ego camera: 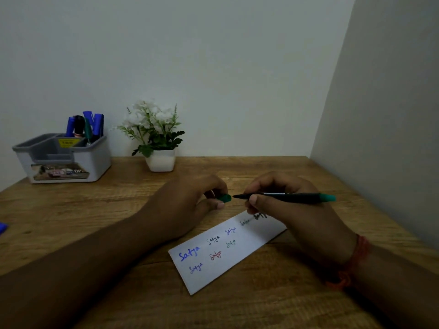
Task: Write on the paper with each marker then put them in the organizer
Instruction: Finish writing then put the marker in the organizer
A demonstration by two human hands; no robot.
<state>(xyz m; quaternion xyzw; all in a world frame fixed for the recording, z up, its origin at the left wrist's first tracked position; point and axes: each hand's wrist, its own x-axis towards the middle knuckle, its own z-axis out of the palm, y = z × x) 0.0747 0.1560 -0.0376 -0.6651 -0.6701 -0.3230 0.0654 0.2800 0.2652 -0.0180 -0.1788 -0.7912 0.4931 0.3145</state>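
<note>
A white strip of paper (pixel 228 255) lies slanted on the wooden desk, with the same word written on it several times in blue, red, green and black. My right hand (pixel 292 210) grips a black marker with a green end (pixel 297 197), held level above the paper's far end, tip pointing left. My left hand (pixel 190 205) pinches the marker's green cap (pixel 224 198), a small gap away from the tip. The grey and white organizer (pixel 64 157) stands at the back left with several markers (pixel 86 125) upright in its rear compartment.
A white pot of artificial white flowers (pixel 158 141) stands against the back wall, right of the organizer. A blue object (pixel 2 227) pokes in at the left edge of the desk. A wall (pixel 380 115) closes off the desk's right side.
</note>
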